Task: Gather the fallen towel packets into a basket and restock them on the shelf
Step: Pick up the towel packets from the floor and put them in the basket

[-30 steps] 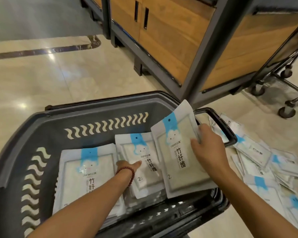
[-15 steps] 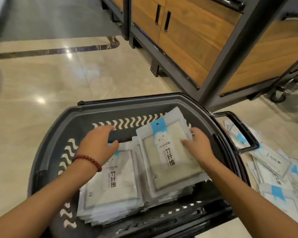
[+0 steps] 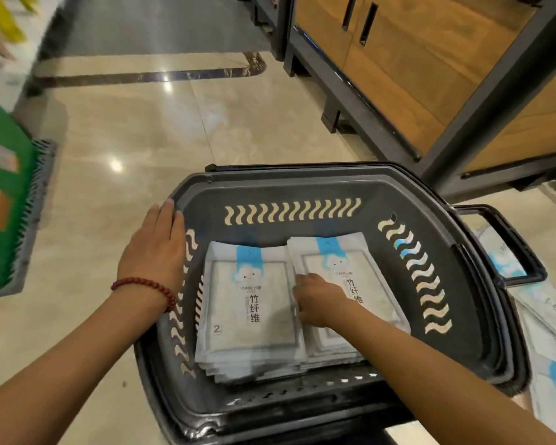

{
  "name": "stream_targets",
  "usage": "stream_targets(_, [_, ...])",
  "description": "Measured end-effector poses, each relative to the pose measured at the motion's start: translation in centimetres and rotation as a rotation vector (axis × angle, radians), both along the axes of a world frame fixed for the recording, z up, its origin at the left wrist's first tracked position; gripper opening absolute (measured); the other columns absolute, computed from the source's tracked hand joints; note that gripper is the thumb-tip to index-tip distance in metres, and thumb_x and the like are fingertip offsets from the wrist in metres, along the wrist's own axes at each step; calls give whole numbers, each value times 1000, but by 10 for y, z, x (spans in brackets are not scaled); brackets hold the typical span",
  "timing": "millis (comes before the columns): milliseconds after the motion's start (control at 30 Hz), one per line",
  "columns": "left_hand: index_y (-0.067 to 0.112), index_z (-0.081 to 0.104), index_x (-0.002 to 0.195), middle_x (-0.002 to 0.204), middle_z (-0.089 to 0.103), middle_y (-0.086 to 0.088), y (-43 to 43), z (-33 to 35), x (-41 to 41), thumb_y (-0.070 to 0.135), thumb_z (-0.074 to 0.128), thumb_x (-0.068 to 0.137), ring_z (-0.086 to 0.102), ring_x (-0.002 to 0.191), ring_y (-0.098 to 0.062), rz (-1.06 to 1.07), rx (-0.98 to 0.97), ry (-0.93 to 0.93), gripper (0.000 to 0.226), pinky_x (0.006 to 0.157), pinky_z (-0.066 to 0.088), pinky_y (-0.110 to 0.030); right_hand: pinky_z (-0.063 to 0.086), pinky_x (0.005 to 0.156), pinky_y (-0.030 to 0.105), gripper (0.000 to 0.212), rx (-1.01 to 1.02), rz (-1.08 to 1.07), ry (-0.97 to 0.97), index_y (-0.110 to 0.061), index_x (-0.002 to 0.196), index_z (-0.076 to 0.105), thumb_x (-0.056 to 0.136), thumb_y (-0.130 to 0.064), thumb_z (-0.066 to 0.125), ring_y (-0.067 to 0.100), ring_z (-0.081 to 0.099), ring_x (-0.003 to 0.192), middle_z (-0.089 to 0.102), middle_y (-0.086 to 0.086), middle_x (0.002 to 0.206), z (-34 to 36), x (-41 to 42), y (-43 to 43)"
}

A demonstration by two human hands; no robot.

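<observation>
A dark grey shopping basket (image 3: 302, 176) stands on the floor in front of me. Two stacks of white towel packets with blue cloud labels lie inside it, a left stack (image 3: 247, 319) and a right stack (image 3: 379, 303). My left hand (image 3: 154, 252) rests flat on the basket's left rim, fingers straight. Inside the basket, my right hand (image 3: 318, 300) lies on the right stack, its fingers curled round the left edge of the top packet. More fallen packets (image 3: 546, 335) lie on the floor to the right of the basket.
A wooden shelf unit with a black metal frame (image 3: 430, 75) stands behind and to the right of the basket. A green crate (image 3: 0, 203) sits at the left edge. The basket's side handle (image 3: 511, 245) sticks out towards the loose packets. Glossy beige tile floor lies all around.
My right hand has laid its packet down onto the right stack. My left hand has left the packets and moved out to the basket's left rim. The view has swung left.
</observation>
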State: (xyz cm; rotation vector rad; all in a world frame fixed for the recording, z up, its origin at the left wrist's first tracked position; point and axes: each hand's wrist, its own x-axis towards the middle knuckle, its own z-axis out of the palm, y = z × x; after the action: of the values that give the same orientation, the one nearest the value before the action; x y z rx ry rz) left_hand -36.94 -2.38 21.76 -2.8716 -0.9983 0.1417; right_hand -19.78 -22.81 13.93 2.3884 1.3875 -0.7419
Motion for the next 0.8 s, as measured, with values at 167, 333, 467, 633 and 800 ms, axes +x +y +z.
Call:
stream_targets(167, [13,10,149,157,-9,-10,1,-2,-3,8,59,83,-5,145,-27,-2,-39,-20,83,111,25,-40,45,92,43,36,-146,18,-46,-10,128,48,92,-9,45,30,47,119,41,8,136,-10,14,-6])
stream_targets(333, [12,24,146,157,1,-12,0,-2,-4,13,56,86,1,144,-29,9,-71,-77,68,110,27,-41,26,112,38,47,-84,-16,196,-16,141,40,95,-25,47,27,28,138,22,4,155,5,16,-6])
stream_targets(467, [17,31,143,155,14,-14,-5,8,-6,27,52,90,8,143,-30,-6,-106,-101,58,113,16,-47,39,102,30,46,223,-265,329,-23,138,44,94,-33,53,17,52,120,48,1,141,58,1,-33])
stream_targets(633, [20,31,144,150,33,-6,-65,21,-3,43,52,90,29,138,-22,-256,-423,-240,62,115,22,-41,46,94,29,75,233,-249,185,-28,127,55,76,-78,35,9,56,110,59,-8,125,122,-36,-99])
stream_targets(800, [23,49,128,121,60,-1,-158,23,6,84,46,66,58,106,-19,-450,-859,98,87,87,47,-30,46,70,32,64,130,-189,-91,-24,97,60,74,-81,40,19,56,84,61,-4,92,129,-69,-141])
